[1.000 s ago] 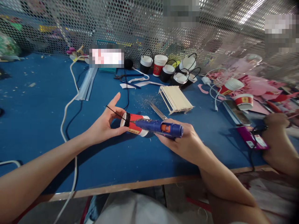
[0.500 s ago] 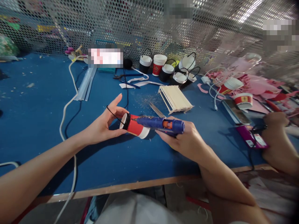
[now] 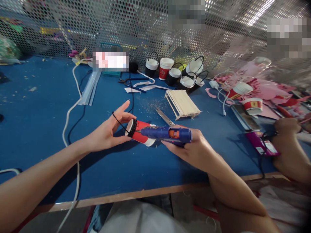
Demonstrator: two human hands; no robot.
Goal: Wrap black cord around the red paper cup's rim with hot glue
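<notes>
My left hand (image 3: 110,129) grips a small red paper cup (image 3: 141,132) lying on its side, with a black band round its rim and a thin black loop (image 3: 119,120) sticking out over my fingers. My index finger points up. My right hand (image 3: 194,149) is closed round a blue glue gun (image 3: 170,133) with an orange trigger. Its nozzle touches the cup just behind the black band. Both are held low over the blue table (image 3: 36,129).
Several finished cups with black handles (image 3: 179,72) stand at the back by the perforated metal screen. A stack of wooden sticks (image 3: 182,103), scissors (image 3: 164,117), clear glue sticks (image 3: 91,87) and white cables (image 3: 70,113) lie around. Another person's hand (image 3: 289,129) works at the right among pink paper scraps.
The cup has turned slightly in my left hand and the glue gun's nozzle has shifted a little along the rim. The other person's hand has moved slightly.
</notes>
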